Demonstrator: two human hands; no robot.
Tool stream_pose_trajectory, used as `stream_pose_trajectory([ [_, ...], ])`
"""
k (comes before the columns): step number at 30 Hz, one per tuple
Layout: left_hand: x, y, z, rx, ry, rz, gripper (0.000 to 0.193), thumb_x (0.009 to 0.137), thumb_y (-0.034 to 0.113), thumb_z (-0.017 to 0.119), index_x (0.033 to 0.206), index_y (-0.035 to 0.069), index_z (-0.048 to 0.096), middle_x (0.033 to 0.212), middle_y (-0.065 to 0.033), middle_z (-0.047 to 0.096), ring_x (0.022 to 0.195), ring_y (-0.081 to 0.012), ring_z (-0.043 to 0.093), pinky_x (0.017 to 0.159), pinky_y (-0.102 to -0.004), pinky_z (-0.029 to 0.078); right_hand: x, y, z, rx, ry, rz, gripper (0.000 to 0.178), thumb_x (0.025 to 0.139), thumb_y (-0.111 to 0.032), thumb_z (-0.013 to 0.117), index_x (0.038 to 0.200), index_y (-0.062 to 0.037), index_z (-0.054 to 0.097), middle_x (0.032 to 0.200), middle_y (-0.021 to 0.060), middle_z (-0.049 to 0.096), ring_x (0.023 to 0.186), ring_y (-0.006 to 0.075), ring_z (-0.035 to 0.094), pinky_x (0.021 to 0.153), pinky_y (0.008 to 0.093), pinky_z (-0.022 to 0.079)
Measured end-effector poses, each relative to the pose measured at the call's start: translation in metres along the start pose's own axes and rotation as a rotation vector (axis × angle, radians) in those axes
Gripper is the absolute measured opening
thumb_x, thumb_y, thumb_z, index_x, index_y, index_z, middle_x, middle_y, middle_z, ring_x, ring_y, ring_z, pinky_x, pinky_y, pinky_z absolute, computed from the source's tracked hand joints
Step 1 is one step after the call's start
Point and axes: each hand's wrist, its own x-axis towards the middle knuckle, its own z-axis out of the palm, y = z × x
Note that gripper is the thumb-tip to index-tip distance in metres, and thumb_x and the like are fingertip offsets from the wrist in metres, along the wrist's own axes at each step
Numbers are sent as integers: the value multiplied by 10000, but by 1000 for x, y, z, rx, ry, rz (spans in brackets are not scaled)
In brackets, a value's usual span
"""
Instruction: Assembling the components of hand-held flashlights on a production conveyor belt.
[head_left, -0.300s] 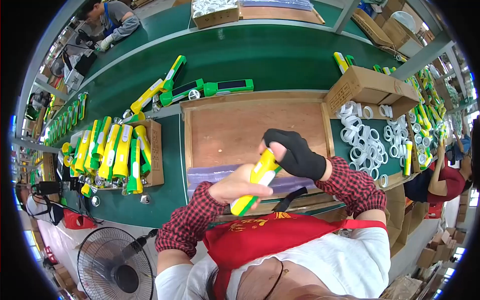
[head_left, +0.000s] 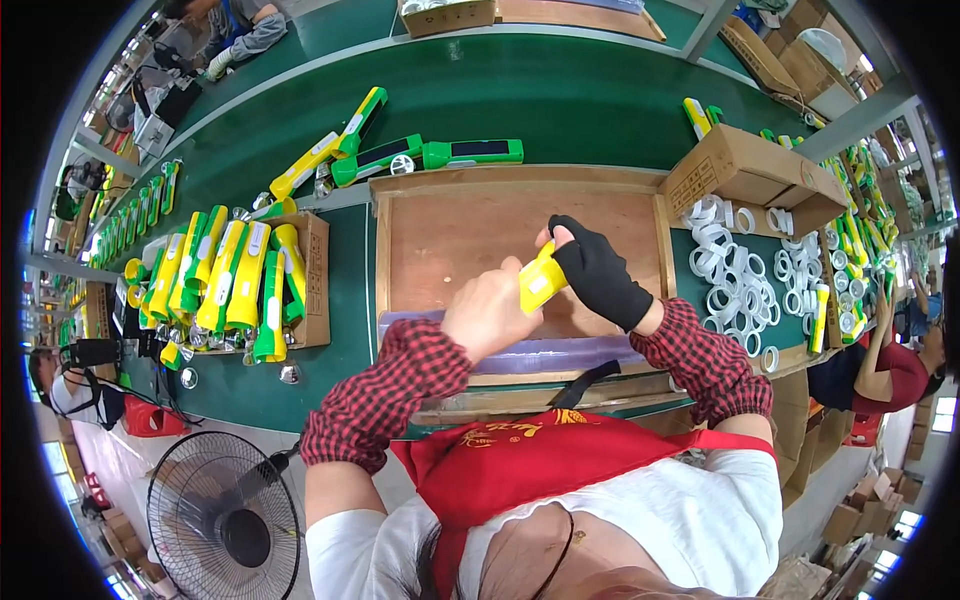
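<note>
Wooden tray [head_left: 470,235]: both hands, left [head_left: 490,318] & right [head_left: 598,272], grip yellow torch body [head_left: 541,282], mostly hidden.

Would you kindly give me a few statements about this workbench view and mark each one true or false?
1. Both hands hold a yellow flashlight body above the wooden tray. True.
2. The right hand is bare. False: it wears a black fingerless glove; the left hand is the bare one.
3. The white rings lie to the person's left. False: they lie on the right, beside a cardboard box.
4. Yellow-and-green flashlights are stacked to the left of the tray. True.
5. A fan stands on the green table. False: it stands low down at lower left, off the table.
</note>
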Motion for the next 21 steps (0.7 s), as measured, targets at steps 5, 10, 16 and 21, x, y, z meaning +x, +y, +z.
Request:
stream_pose_trajectory([
  [5,-1,7,5,270,46,-151,357,752,219,707,953,6,504,697,-210,652,628,-370,666,562,-457,541,6,6,-1,135,-30,288,444,1017,-437,362,1002,-61,599,821,75,624,708,192,592,665,298,461],
  [10,-19,8,-6,-15,153,-66,360,808,284,681,936,12,482,626,-209,625,582,-400,643,530,-484,523,6,-21,-21,547,-272,500,615,986,-618,290,1075,-101,611,778,-19,576,536,34,429,452,188,313],
  [16,-34,19,-4,140,86,-251,419,778,291,726,978,12,486,655,-214,632,615,-402,649,554,-478,523,2,-38,-12,503,-304,505,630,974,-637,302,1071,-91,599,862,9,620,633,49,512,512,197,390],
  [21,-39,9,-10,-165,30,-202,486,777,309,733,1033,-13,475,745,-246,645,703,-415,662,606,-464,535,1,-39,-6,382,-272,433,555,978,-578,378,1068,-67,578,879,39,616,682,100,570,550,230,438],
])
